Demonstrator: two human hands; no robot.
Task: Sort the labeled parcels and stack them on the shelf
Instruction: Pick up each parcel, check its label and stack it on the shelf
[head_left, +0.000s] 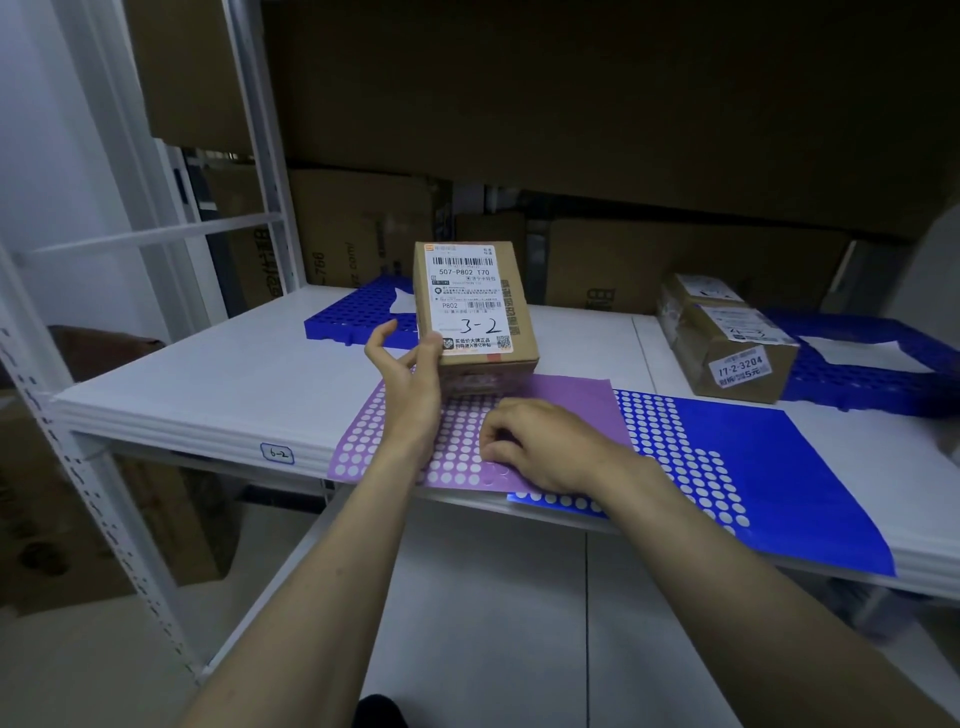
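Observation:
A small brown parcel (472, 306) with a white label marked "3-2" stands tilted up on the white shelf (218, 374), its lower edge on the purple sticker sheet (566, 410). My left hand (410, 384) grips the parcel's lower left corner with thumb and fingers. My right hand (540, 447) rests on the purple sheet with fingers curled, fingertips pinching at the dots. Two more labeled parcels (727, 343) lie stacked at the right of the shelf, one marked "17-2-3204".
A blue sticker sheet (769, 467) lies beside the purple one at the shelf's front edge. Blue plastic grids (358, 312) sit at the back left and far right. Large cardboard boxes (363, 228) line the back. White rack posts (260, 156) stand at left.

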